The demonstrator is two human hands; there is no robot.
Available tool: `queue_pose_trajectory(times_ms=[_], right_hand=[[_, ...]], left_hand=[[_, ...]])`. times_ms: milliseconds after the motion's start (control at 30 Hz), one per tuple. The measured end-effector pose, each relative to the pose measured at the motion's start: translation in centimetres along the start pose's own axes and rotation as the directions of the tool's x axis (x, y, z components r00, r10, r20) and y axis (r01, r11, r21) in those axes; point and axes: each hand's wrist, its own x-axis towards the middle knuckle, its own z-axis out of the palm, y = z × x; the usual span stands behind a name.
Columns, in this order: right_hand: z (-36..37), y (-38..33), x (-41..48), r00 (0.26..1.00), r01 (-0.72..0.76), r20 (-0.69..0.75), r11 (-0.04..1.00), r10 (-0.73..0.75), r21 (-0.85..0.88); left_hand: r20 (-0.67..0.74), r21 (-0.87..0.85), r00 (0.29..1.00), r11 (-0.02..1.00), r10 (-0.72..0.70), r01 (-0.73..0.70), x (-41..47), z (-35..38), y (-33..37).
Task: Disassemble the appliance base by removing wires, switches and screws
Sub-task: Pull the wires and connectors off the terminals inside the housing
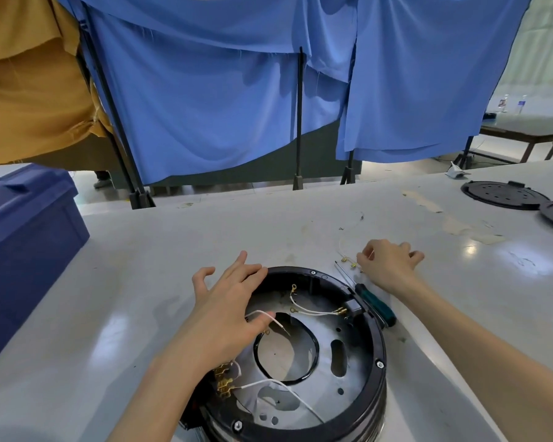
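Head view looks down on a pale worktable with the round appliance base sitting at its near edge, open side up, black rim around a grey metal floor.

The left hand lies over the base's left rim, fingers spread and reaching past the far rim, the thumb pressing a loose white wire whose bare end points into the middle of the base; whether the hand truly grips it I cannot tell. The right hand is off the base, on the table just beyond its far right rim, fingers curled loosely around a thin white lead with brass terminals that lies on the table.

Between that hand and the base one green-handled screwdriver lies flat, its tip pointing toward the far edge.

Inside the base I count three white wires: the one under the thumb, a pair of strands ending in ring lugs by the far right wall, and one running from a cluster of brass terminals on the near left. Three hex screws show on the rim.

Two black round plates rest at the table's far right corner, and one blue crate stands at the left edge.
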Motion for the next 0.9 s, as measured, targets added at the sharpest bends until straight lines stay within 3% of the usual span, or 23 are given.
queue_pose_trajectory(times_ms=[67,133,233,333,433,567,667,900], right_hand=[[-0.4,-0.2,-0.9,0.989,0.059,-0.139,0.994,-0.046,0.09],[-1.4,-0.5,-2.4,0.967,0.192,-0.223,0.92,-0.119,0.342],[-3.1,-1.6,-5.5,0.95,0.299,-0.126,0.719,-0.285,0.627],[-3.6,-2.7,-7.9,0.892,0.318,0.025,0.666,-0.452,0.675],[-3.1,-3.2,-8.7,0.875,0.292,0.075,0.644,-0.479,0.707],[-2.6,-3.1,-9.1,0.909,0.161,0.115,0.594,-0.4,0.788],[-2.5,-3.1,-9.2,0.913,0.159,0.106,0.585,-0.393,0.795],[-2.0,-3.1,-9.2,0.926,0.105,0.116,0.541,-0.359,0.835]], left_hand=[[-0.004,-0.012,1.0,1.0,0.004,-0.004,-0.1,-0.1,0.0],[-0.003,-0.033,1.0,0.999,0.004,-0.004,-0.1,-0.2,0.2],[0.012,-0.105,1.0,0.994,0.021,-0.019,-0.1,-0.7,0.7],[-0.022,-0.286,0.996,0.955,0.081,-0.084,-0.5,-1.4,1.4],[-0.082,-0.333,0.983,0.925,0.163,-0.181,-0.7,-1.4,3.2],[-0.058,-0.236,0.978,0.949,0.201,-0.209,-0.1,-1.0,4.4],[-0.06,-0.158,0.99,0.978,0.13,-0.138,0.3,-1.5,3.7],[-0.045,0.113,0.975,0.971,0.218,-0.212,1.3,-0.1,8.0]])
